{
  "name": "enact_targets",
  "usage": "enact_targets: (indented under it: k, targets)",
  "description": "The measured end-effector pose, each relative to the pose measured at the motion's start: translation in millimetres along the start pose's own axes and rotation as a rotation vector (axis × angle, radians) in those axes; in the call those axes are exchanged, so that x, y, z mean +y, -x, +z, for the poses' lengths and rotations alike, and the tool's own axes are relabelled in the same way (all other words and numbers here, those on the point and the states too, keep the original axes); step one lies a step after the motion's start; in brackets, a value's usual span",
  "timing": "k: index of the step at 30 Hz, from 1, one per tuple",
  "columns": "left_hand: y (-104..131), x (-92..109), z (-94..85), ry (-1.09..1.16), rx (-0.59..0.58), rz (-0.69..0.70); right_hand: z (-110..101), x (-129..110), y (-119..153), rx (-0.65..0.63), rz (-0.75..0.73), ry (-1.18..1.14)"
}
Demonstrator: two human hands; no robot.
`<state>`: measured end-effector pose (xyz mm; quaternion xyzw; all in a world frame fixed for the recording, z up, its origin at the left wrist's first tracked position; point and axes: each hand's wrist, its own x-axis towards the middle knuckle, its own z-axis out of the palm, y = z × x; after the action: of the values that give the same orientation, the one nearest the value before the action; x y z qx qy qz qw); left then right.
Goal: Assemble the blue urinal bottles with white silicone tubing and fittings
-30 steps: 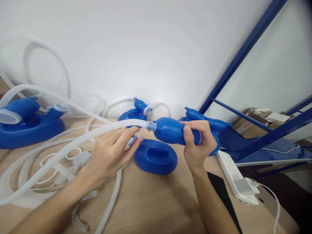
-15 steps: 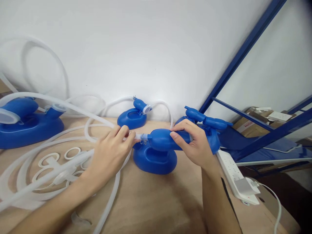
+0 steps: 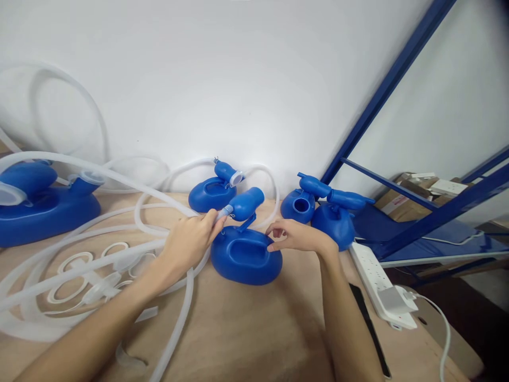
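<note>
A blue plastic urinal bottle [image 3: 222, 262] with a recessed grip lies on the table in front of me. Above it, a blue rounded neck piece [image 3: 247, 204] tilts up to the right, with a thin blue strap between it and the bottle. My left hand [image 3: 194, 231] is closed around the end of a clear hose [image 3: 223, 213], where the hose meets the neck piece by a small wire clip. At the bottle's right end, my right hand [image 3: 294, 236] has its thumb on the near side and curled fingers behind.
Similar bottles stand at the left [image 3: 47, 217], at the back [image 3: 210, 196] and at the right [image 3: 334, 225]. Coiled hoses [image 3: 79, 231] and white rings [image 3: 75, 270] cover the left of the table. A power strip [image 3: 377, 284] lies along the right edge beside a blue rack [image 3: 382, 101].
My right hand has let go of the neck piece and moved down to the bottle's right end. The neck piece now tilts upward and sits higher; my left hand stays by the hose end.
</note>
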<state>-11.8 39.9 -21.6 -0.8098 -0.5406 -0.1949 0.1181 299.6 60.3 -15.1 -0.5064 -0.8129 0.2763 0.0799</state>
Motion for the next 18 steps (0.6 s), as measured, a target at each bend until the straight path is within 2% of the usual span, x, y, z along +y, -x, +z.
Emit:
enact_targets:
  k: [2, 6, 10, 13, 18]
  targets:
    - [-2, 8, 4.8, -0.022, -0.050, 0.023, 3, -9, -4, -0.033, -0.068, 0.011]
    - [-1, 26, 7.5, -0.068, -0.123, 0.153, 9, -23, -9, -0.034, -0.147, 0.047]
    - [8, 23, -7.7, -0.060, -0.133, 0.264, 14, -23, -18, -0.051, -0.179, 0.083]
    - [17, 6, -27.1, -0.037, -0.087, 0.324, 15, -19, -25, 0.090, -0.194, 0.103]
    - [25, -18, -49.4, 0.049, 0.022, 0.291, 8, -18, -20, 0.389, -0.276, 0.072]
